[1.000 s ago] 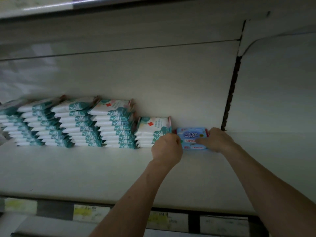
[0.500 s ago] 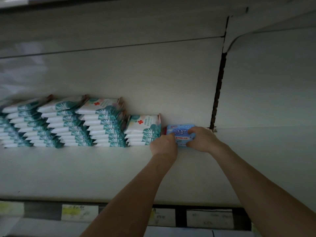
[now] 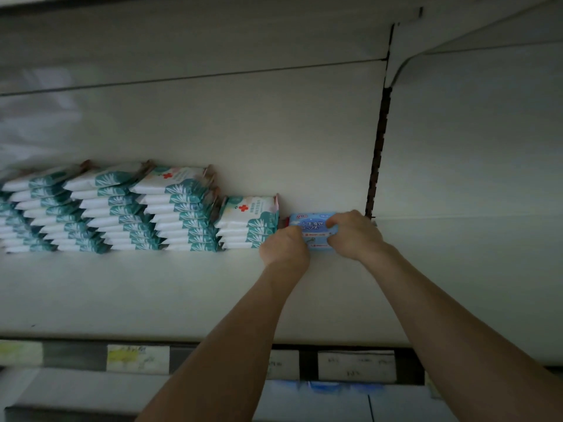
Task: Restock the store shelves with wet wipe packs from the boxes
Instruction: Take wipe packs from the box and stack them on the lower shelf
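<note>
Holding blue pack (image 3: 315, 229) beside red-cross packs (image 3: 248, 215).

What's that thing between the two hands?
A small blue plastic wet wipe pack, held by the left hand and the right hand, seen in the head view.

white shelf (image 3: 182, 293): teal pack stacks (image 3: 170, 214), blue pack (image 3: 313, 229).

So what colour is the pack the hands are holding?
Light blue pack, with white lettering and red markings, best in the head view.
</note>
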A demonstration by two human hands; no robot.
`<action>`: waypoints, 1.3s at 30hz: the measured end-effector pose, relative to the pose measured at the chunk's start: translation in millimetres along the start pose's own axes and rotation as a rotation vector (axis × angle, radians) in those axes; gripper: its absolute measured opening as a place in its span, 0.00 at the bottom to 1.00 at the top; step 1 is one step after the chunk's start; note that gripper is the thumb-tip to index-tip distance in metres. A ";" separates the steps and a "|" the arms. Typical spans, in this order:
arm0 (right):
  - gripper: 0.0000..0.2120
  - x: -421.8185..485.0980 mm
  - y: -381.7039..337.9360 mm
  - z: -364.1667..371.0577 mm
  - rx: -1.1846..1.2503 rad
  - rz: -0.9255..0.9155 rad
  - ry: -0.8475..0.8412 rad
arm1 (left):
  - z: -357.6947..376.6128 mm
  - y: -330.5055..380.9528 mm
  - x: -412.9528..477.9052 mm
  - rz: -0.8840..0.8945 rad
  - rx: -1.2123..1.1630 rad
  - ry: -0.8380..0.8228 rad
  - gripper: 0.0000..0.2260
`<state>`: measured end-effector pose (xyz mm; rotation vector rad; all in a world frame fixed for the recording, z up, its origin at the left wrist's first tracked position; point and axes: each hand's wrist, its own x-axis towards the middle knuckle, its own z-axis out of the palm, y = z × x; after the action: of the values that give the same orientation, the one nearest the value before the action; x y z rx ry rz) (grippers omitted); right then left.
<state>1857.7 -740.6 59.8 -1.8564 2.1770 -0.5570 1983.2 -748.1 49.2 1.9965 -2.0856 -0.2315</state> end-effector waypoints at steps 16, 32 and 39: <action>0.14 -138.4 5.3 5.5 0.378 0.311 0.258 | 7.9 18.5 -89.9 0.081 -0.851 -0.237 0.15; 0.10 -380.0 -27.5 19.4 0.346 1.001 0.594 | 19.2 11.2 -272.3 0.563 -0.731 -0.751 0.08; 0.09 -522.2 -21.8 31.7 0.358 1.249 0.742 | 25.2 15.9 -407.9 0.823 -0.605 -0.897 0.13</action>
<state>1980.8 -234.9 2.6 0.1227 2.7839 -1.2507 1974.7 -341.9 2.5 0.5983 -2.6199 -1.5474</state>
